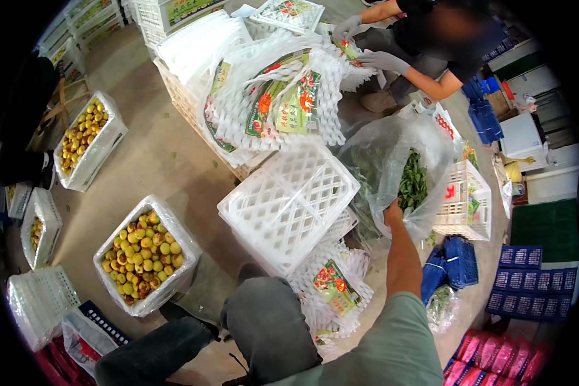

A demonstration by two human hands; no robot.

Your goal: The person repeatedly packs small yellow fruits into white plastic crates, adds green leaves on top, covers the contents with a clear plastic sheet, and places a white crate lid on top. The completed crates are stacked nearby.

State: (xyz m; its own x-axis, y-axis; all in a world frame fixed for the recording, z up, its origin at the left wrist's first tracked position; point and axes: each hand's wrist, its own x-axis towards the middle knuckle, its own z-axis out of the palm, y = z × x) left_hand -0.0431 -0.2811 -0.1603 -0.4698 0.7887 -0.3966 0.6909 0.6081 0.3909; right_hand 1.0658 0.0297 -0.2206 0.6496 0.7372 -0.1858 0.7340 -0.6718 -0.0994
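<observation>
My right hand (393, 215) reaches into the mouth of a large clear plastic bag (427, 135) and is at the edge of a heap of green leaves (411, 183). Its fingers are mostly hidden, so whether they grip anything does not show. Out of view is my left hand. Before my knees stands a white plastic crate (289, 202) with a lattice face on top. Left of it, a plastic-lined crate (186, 277) holds many yellow-green and brown jujubes (144, 255). White foam netting with printed labels (337, 284) lies beside my knee.
A co-worker's gloved hands (366, 48) handle labelled netting at the back. A wide stack of foam netting (280, 96) rests on a crate. More jujube-filled crates (89, 140) stand left. Blue folded crates (461, 263) and a white crate (463, 202) are on the right.
</observation>
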